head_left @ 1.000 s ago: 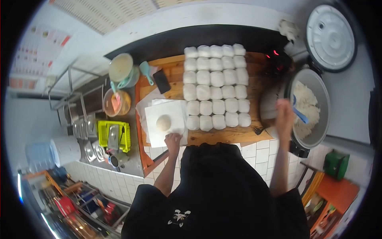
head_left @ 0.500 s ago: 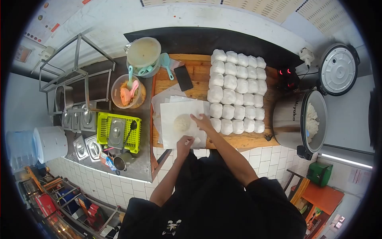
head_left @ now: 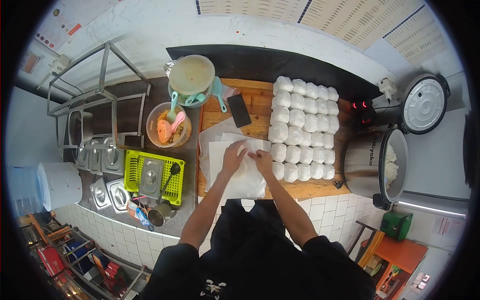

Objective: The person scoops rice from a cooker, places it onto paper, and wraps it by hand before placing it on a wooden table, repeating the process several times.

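A stack of white wrapping paper lies on the wooden table in front of me. A pale patch of rice on the top sheet shows faintly between my forearms, partly covered. My left hand rests over the left of the sheet, its fingers stretched toward the far right and thumb apart. Close beside it, my right hand has thumb and fingers pinched together at the sheet's right part, seemingly on the paper. Wrapped white parcels stand in rows just right of the paper.
Beyond the paper lies a black phone. To the left are a tub of orange food with spoons, a lidded tub and a green basket. A rice cooker holding rice stands right, its lid raised.
My left hand has moved away from me, from the paper's near side to its upper part. My right hand has shifted off the rice to the right. The camera view has shifted slightly.
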Demonstrator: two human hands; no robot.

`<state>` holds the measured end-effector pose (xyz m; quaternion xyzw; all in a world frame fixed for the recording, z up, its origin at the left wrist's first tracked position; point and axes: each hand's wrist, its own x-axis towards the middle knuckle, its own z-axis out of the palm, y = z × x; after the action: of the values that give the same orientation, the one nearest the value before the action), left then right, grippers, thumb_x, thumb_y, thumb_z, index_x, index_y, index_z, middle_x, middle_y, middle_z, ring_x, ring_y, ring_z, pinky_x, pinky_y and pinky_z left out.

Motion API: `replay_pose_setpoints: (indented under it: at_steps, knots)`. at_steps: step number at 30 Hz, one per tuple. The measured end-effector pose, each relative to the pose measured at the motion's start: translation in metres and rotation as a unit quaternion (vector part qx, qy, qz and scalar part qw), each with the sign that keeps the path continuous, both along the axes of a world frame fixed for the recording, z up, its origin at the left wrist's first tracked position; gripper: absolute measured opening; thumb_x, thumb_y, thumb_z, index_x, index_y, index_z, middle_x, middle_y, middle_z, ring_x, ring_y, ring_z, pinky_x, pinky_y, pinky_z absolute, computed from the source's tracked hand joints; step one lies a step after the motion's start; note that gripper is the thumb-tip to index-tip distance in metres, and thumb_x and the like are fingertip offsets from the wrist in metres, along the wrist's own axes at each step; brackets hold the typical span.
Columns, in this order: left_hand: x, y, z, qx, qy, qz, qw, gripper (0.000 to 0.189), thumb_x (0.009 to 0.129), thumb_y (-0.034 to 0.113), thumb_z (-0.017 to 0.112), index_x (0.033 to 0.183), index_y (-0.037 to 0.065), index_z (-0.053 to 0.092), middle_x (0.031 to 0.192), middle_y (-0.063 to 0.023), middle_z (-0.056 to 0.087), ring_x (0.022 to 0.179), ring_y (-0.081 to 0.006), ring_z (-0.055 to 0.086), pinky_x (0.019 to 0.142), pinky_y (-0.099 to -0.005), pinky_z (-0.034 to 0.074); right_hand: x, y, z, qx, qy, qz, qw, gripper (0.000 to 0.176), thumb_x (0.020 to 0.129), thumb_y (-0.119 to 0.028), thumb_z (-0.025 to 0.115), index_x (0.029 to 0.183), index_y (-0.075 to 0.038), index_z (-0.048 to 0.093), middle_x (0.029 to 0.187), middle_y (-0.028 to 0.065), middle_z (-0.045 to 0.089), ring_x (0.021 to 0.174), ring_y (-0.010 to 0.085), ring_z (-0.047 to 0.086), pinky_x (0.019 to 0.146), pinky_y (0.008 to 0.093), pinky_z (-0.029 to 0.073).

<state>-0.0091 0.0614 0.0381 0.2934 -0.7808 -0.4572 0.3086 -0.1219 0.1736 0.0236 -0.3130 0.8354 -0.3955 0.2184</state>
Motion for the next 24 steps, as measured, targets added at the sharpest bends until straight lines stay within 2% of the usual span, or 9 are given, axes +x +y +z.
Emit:
replay_pose_setpoints:
  at_steps: [1, 2, 5, 7, 10, 14, 17, 24]
  knots:
    - [-0.012, -0.015, -0.006, -0.029, 0.002, -0.034, 0.999, 0.020, 0.088, 0.014, 0.068, 0.104, 0.002, 0.069, 0.097, -0.0147, 0.071, 0.092, -0.0294, 0.068, 0.083, -0.0379, 0.051, 0.001, 0.000, 0.001, 0.017, 0.007, 0.017, 1.000, 0.049, 0.081, -0.038, 0.075, 0.060, 0.002, 0.055, 0.054, 0.0193, 0.050, 0.050, 0.0345, 0.046, 0.052, 0.0439, 0.039]
    - [-0.019, -0.026, -0.013, -0.057, 0.002, -0.069, 0.996, 0.020, 0.087, 0.014, 0.069, 0.104, 0.002, 0.069, 0.098, -0.0152, 0.071, 0.094, -0.0310, 0.067, 0.084, -0.0387, 0.051, 0.001, -0.001, 0.001, 0.031, 0.003, 0.007, 0.999, 0.047, 0.082, -0.037, 0.074, 0.063, 0.002, 0.057, 0.056, 0.0193, 0.052, 0.051, 0.0341, 0.049, 0.053, 0.0434, 0.040]
    - [-0.023, -0.048, 0.002, -0.001, -0.090, -0.194, 0.977, 0.019, 0.086, 0.014, 0.069, 0.101, 0.003, 0.070, 0.101, -0.0150, 0.070, 0.095, -0.0333, 0.066, 0.085, -0.0389, 0.051, 0.004, 0.000, -0.001, 0.040, -0.021, -0.040, 0.998, 0.038, 0.086, -0.033, 0.071, 0.072, 0.002, 0.063, 0.062, 0.0192, 0.058, 0.055, 0.0326, 0.056, 0.056, 0.0417, 0.043]
    - [-0.022, -0.050, 0.008, 0.009, -0.106, -0.210, 0.972, 0.017, 0.085, 0.014, 0.070, 0.100, 0.004, 0.070, 0.101, -0.0142, 0.070, 0.094, -0.0332, 0.066, 0.083, -0.0390, 0.051, 0.008, 0.000, 0.001, 0.001, -0.045, -0.096, 0.994, 0.032, 0.088, -0.029, 0.068, 0.080, 0.002, 0.068, 0.067, 0.0189, 0.063, 0.059, 0.0309, 0.061, 0.058, 0.0401, 0.045]
    - [-0.023, -0.046, 0.006, -0.003, -0.105, -0.223, 0.969, 0.017, 0.084, 0.014, 0.071, 0.097, 0.004, 0.071, 0.098, -0.0131, 0.071, 0.091, -0.0322, 0.066, 0.082, -0.0388, 0.051, 0.011, -0.001, 0.001, -0.082, -0.077, -0.170, 0.979, 0.028, 0.091, -0.026, 0.066, 0.090, 0.002, 0.069, 0.071, 0.0160, 0.067, 0.062, 0.0231, 0.063, 0.060, 0.0343, 0.047]
    - [-0.031, -0.043, 0.001, -0.079, -0.043, -0.196, 0.976, 0.012, 0.083, 0.015, 0.069, 0.089, 0.004, 0.070, 0.093, -0.0096, 0.070, 0.087, -0.0288, 0.065, 0.079, -0.0396, 0.050, 0.011, 0.005, 0.006, -0.050, -0.055, -0.166, 0.983, 0.026, 0.091, -0.023, 0.065, 0.089, 0.002, 0.069, 0.070, 0.0154, 0.067, 0.061, 0.0209, 0.062, 0.059, 0.0346, 0.046]
    - [-0.033, -0.039, -0.006, -0.073, -0.087, -0.195, 0.974, 0.010, 0.082, 0.014, 0.070, 0.087, 0.005, 0.069, 0.090, -0.0073, 0.070, 0.085, -0.0272, 0.065, 0.077, -0.0395, 0.047, 0.011, 0.008, 0.006, -0.023, -0.067, -0.179, 0.981, 0.027, 0.090, -0.024, 0.067, 0.087, 0.003, 0.069, 0.069, 0.0145, 0.067, 0.060, 0.0204, 0.062, 0.058, 0.0341, 0.046]
    - [-0.036, -0.037, -0.008, -0.108, -0.062, -0.216, 0.968, 0.012, 0.080, 0.013, 0.072, 0.091, 0.006, 0.071, 0.093, -0.0071, 0.071, 0.089, -0.0270, 0.065, 0.077, -0.0381, 0.047, 0.013, 0.012, 0.002, -0.021, -0.069, -0.206, 0.976, 0.031, 0.086, -0.027, 0.073, 0.084, 0.003, 0.069, 0.068, 0.0133, 0.067, 0.059, 0.0182, 0.061, 0.058, 0.0328, 0.046]
